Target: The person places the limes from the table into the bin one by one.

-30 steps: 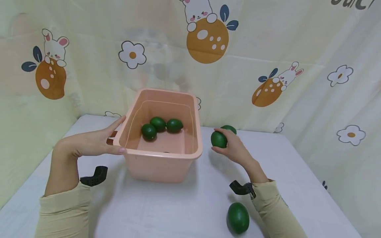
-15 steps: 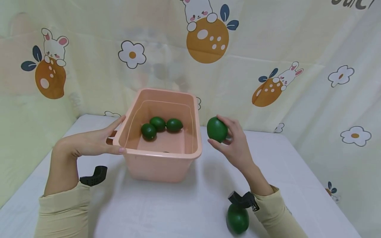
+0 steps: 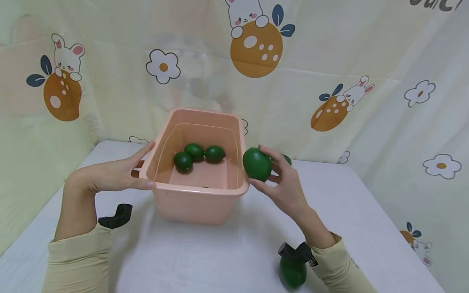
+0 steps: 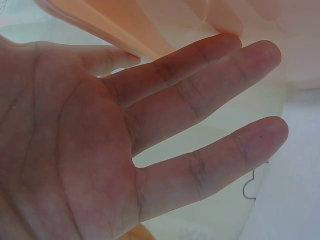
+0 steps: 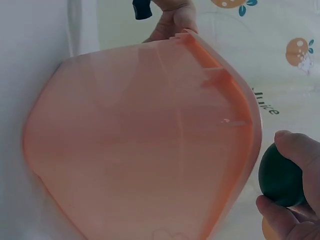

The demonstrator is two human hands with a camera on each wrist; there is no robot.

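One green fruit pinched between right fingers, just beside pink bin; left fingers straight, touching bin.

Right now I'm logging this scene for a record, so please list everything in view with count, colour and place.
Table: one, white-topped, across the foreground
Backdrop: cream, printed, behind the table
Bin: one, pink, on the table
Fruits in the bin: three clearly visible, green
Dark sliver: one, inside the bin's near rim, unidentifiable
Held fruit: one, green, beside the bin's right rim
Loose fruits: two, green, on the table, one far, one near
Wrist devices: two, black, one per wrist
Sleeves: two, light tan, on the forearms
Left hand: one, bare, touching the bin's left rim
Right hand: one, bare, holding a fruit
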